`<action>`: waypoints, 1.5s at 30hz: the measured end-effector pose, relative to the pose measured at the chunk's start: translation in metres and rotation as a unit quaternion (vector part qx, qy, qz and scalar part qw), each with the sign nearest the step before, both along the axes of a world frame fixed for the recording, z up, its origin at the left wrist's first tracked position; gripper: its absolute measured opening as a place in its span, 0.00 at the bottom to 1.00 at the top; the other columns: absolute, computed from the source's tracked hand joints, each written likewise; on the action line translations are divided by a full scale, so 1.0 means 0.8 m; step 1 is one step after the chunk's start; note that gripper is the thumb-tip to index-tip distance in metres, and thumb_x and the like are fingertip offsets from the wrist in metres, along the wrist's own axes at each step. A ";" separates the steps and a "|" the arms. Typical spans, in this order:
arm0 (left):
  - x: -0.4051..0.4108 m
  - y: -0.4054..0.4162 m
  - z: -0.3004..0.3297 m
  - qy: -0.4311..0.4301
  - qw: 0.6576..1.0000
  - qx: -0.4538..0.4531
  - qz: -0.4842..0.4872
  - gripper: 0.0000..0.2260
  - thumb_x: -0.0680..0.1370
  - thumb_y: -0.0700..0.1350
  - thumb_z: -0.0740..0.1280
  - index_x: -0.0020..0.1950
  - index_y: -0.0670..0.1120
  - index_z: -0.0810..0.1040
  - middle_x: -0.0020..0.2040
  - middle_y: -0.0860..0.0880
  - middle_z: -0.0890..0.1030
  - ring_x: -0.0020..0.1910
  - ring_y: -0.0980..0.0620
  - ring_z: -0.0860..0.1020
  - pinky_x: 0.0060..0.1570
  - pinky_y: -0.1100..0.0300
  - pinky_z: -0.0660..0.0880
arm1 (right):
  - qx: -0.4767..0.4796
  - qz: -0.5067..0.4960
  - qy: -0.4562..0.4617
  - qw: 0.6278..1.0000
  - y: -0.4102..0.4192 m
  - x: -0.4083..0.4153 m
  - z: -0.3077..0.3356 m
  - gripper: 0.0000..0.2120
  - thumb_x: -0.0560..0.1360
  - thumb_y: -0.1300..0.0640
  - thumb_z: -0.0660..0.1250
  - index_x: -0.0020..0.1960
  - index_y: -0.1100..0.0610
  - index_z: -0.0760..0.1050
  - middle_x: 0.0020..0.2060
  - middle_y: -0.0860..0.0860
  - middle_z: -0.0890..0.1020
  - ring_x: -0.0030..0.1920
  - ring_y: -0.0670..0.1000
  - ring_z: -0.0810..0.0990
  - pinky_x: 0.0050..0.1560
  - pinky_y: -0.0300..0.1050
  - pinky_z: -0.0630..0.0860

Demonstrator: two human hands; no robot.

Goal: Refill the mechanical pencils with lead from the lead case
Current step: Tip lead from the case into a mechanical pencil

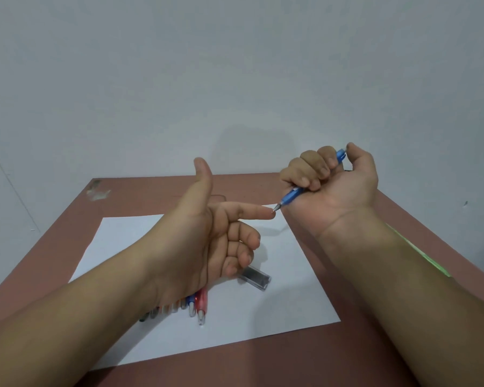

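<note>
Blue pencil (293,195) tip apparently down-left, diagonal.

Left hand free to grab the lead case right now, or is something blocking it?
Probably yes. The left hand holds nothing, only its forefinger touching the blue pencil tip, and the lead case lies uncovered on the paper just beneath its curled fingers.

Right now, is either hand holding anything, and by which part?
The right hand grips the blue mechanical pencil in a fist round its barrel, thumb at the cap. The left hand holds nothing; its index fingertip touches the pencil's tip.
</note>
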State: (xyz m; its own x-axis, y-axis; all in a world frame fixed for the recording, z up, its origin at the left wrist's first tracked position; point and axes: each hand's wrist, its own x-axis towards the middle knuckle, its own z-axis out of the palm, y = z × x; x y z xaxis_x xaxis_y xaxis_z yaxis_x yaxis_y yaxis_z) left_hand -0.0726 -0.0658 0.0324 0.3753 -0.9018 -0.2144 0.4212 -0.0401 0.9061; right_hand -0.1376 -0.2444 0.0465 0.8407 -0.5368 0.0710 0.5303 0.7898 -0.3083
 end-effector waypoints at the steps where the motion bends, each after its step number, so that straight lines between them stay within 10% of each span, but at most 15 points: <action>1: -0.001 0.000 0.000 0.003 1.000 0.000 -0.005 0.49 0.70 0.79 0.45 0.59 0.41 0.84 0.38 0.41 0.76 0.29 0.47 0.73 0.28 0.58 0.66 | -0.001 -0.001 -0.004 1.000 0.000 0.000 0.000 0.20 0.77 0.46 0.56 0.31 0.54 0.59 0.26 0.48 0.58 0.24 0.49 0.54 0.27 0.40 0.57; 45: -0.008 0.001 0.000 -0.011 1.000 -0.007 0.002 0.43 0.73 0.76 0.49 0.59 0.43 0.84 0.37 0.43 0.77 0.31 0.48 0.74 0.28 0.60 0.72 | 0.014 -0.004 -0.030 0.999 0.000 -0.005 0.000 0.20 0.78 0.46 0.55 0.31 0.54 0.60 0.25 0.47 0.58 0.22 0.48 0.55 0.25 0.38 0.59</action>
State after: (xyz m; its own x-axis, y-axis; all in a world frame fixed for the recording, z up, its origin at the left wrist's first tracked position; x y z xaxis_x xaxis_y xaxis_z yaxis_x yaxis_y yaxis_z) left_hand -0.0788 -0.0652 0.0321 0.3841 -0.9026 -0.1942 0.4019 -0.0260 0.9153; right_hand -0.1415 -0.2446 0.0466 0.8316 -0.5453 0.1054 0.5527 0.7939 -0.2537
